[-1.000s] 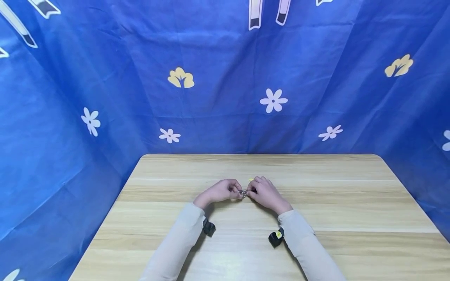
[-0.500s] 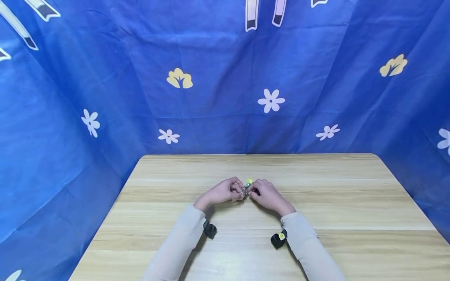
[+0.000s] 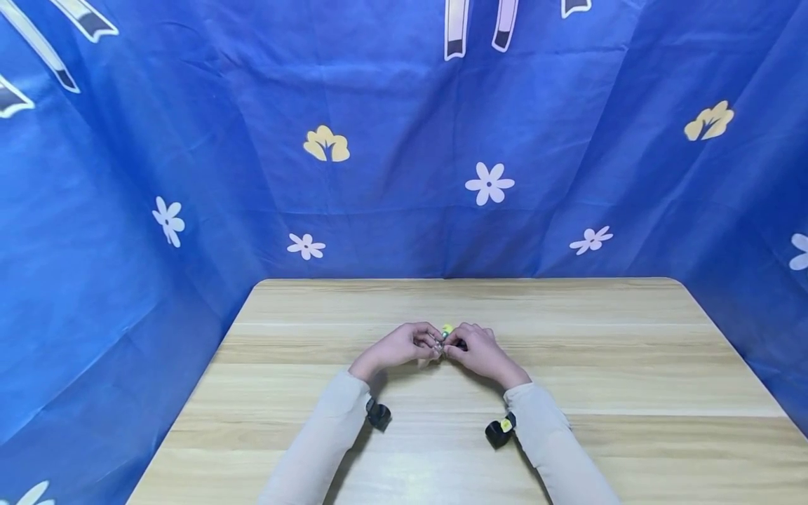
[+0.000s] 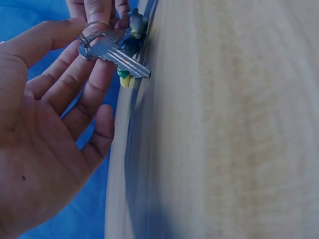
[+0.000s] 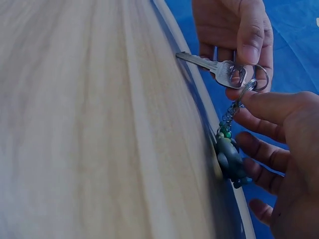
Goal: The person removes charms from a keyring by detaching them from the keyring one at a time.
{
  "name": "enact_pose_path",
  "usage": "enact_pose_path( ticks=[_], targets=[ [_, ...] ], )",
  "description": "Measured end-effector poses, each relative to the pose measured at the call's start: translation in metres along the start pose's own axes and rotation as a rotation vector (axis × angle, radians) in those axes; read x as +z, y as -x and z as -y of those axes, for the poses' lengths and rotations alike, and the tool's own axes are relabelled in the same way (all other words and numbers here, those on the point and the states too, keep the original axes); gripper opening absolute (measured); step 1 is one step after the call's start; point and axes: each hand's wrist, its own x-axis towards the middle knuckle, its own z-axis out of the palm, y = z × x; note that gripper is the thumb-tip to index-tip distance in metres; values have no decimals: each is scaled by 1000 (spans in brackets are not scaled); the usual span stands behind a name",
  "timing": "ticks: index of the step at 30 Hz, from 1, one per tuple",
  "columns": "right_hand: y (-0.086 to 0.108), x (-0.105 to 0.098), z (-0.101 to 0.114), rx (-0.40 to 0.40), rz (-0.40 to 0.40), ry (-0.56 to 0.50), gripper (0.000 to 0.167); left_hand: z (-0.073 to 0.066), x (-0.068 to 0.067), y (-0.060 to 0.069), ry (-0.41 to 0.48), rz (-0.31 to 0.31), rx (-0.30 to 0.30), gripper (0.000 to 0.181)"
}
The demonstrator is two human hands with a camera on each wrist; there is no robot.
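Note:
Over the middle of the table, my two hands meet around a silver key [image 4: 119,58] and a keychain. My left hand [image 3: 399,346] pinches at the thin metal ring [image 5: 265,82] by the key's round head. The right hand [image 3: 481,351] has its thumb and forefinger on the keychain's metal loop, right beside that ring. From this loop runs a short linked chain [image 5: 228,117] with green beads. At its end hangs a dark grey-green figure charm [image 5: 231,158], below the right fingers in the right wrist view. A yellow bit [image 3: 447,328] shows between the hands. Fingers partly hide where ring and loop meet.
The light wood-grain table [image 3: 404,428] stretches around both arms. Behind and beside it hangs blue cloth [image 3: 391,182] printed with flowers. Black wrist cameras, left [image 3: 379,416] and right [image 3: 499,434], sit under the sleeves.
The yellow and green part of the keychain, mostly covered a second ago, has come into sight between the hands. The left fingertips have shifted slightly right, closer to the right hand.

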Motion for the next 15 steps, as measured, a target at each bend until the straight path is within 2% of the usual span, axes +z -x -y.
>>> enact_pose_path(
  ticks=[9, 15],
  targets=[
    [2, -2, -1, 21, 16, -58, 9, -2, -2, -3, -31, -7, 30, 29],
    [2, -5, -2, 38, 34, -110, 10, -3, -4, -4, -19, -1, 14, 29]
  ],
)
